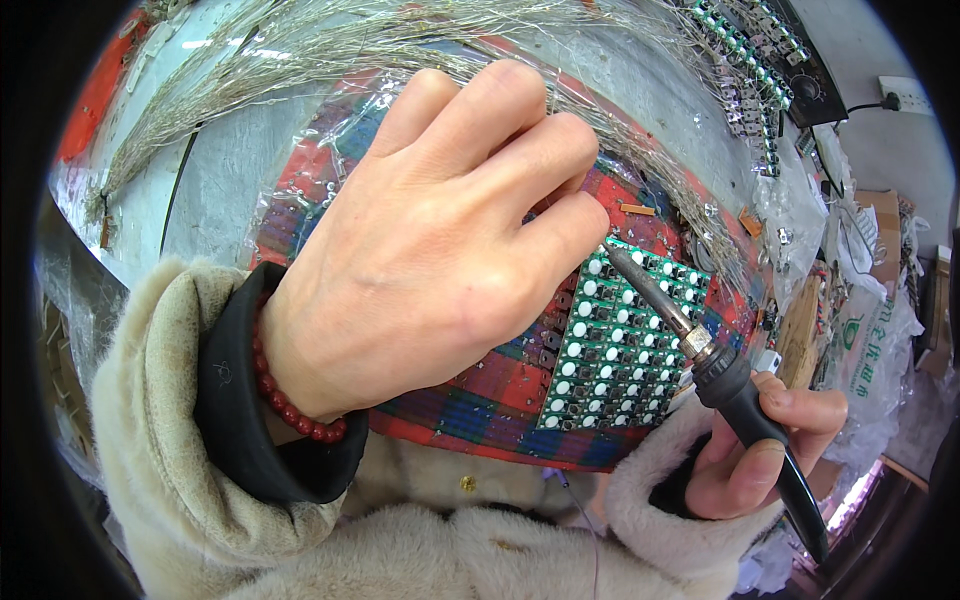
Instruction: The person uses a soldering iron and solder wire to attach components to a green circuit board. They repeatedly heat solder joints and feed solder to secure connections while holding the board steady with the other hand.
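Observation:
My left hand (pixel 430 230) is large in the middle of the view, back upward, fingers curled down and closed. Its fingertips and whatever they may hold are hidden behind the hand. In my right hand (pixel 745 470) is a soldering iron (pixel 740 395) with a black handle. The iron slants up and left, and its dark tip reaches the far left corner of a green circuit board panel (pixel 600 365), close by my left fingers. Rows of white round parts and small black parts cover the panel. Beneath it lies a red and blue plaid cloth (pixel 440 415).
Long bundles of thin silvery wire (pixel 330 45) arch across the far side. Strips of green boards (pixel 745 60) lie at the far right beside a black box with a dial (pixel 805 88). Clear plastic bags (pixel 870 370) crowd the right edge, and a wall socket (pixel 908 95) is behind.

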### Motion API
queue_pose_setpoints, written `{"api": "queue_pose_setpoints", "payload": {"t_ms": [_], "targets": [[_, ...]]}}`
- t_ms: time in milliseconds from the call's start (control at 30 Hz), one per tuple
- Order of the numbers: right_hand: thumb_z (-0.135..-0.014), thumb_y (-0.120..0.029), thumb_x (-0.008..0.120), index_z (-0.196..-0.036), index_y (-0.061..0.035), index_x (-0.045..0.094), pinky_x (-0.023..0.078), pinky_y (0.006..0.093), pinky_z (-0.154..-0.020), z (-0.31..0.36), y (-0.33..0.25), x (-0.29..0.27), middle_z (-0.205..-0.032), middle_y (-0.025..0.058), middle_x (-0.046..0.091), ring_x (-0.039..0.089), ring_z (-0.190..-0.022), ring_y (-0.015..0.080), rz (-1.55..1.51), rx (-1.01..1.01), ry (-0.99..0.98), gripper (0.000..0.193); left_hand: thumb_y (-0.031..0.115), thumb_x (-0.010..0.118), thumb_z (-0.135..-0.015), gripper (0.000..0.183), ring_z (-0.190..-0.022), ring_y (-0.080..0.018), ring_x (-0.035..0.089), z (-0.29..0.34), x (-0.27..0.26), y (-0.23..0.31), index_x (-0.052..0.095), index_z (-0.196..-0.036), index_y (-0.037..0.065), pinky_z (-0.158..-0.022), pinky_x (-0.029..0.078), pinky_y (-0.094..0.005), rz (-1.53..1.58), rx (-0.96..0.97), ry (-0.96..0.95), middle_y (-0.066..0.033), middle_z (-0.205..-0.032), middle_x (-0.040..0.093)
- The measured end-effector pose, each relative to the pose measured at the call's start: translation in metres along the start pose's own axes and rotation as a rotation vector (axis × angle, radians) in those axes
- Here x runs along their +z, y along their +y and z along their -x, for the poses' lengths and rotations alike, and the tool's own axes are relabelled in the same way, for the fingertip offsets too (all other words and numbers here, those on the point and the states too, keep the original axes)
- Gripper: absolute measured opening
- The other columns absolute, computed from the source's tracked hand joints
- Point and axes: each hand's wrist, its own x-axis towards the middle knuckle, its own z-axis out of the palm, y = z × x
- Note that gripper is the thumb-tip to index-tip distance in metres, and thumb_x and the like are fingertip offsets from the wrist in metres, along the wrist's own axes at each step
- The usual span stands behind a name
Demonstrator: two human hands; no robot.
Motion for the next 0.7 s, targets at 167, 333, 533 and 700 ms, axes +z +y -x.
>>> {"api": "queue_pose_setpoints", "payload": {"t_ms": [167, 333, 533, 700], "targets": [[-0.087, -0.052, 0.061, -0.095, -0.0045, 0.039, 0.024, 0.0179, -0.048, 0.0013, 0.0041, 0.0046, -0.059, 0.0016, 0.044, 0.032, -0.047, 0.0054, 0.01, -0.039, 0.072, 0.053, 0.015, 0.064, -0.067, 0.02, -0.085, -0.023, 0.049, 0.0, 0.0, 0.0003, 0.063, -0.086, 0.007, -0.076, 0.04, -0.0331, 0.0, 0.003, 0.0, -0.0045, -0.089, 0.055], [-0.087, -0.052, 0.063, -0.095, -0.004, 0.04, 0.024, 0.0178, -0.048, 0.0023, 0.0026, 0.0073, -0.058, 0.0004, 0.041, 0.032, -0.047, 0.0054, -0.025, -0.012, 0.084, 0.053, 0.016, 0.064, -0.067, 0.021, -0.086, -0.0234, 0.05, -0.0003, 0.0005, -0.0002, 0.063, -0.086, 0.007, -0.077, 0.04, -0.0334, 0.003, 0.004, 0.004, -0.0045, -0.089, 0.056], [-0.087, -0.05, 0.062, -0.095, -0.0035, 0.039, 0.025, 0.0179, -0.048, 0.0042, 0.0007, 0.0061, -0.056, -0.0012, 0.039, 0.033, -0.047, 0.0062, -0.079, 0.007, 0.031, 0.053, 0.016, 0.064, -0.067, 0.021, -0.086, -0.0235, 0.05, -0.0005, 0.0007, 0.0007, 0.063, -0.086, 0.007, -0.077, 0.04, -0.0334, 0.007, -0.002, 0.01, -0.0043, -0.09, 0.056], [-0.087, -0.05, 0.062, -0.095, -0.0036, 0.039, 0.026, 0.0184, -0.049, 0.0031, 0.0058, 0.0027, -0.056, -0.0006, 0.04, 0.033, -0.047, 0.0065, -0.008, -0.059, 0.077, 0.052, 0.016, 0.065, -0.067, 0.021, -0.086, -0.0236, 0.051, 0.0001, 0.0003, 0.0009, 0.064, -0.086, 0.007, -0.077, 0.041, -0.0334, 0.01, -0.007, 0.01, -0.0043, -0.089, 0.056]]}}
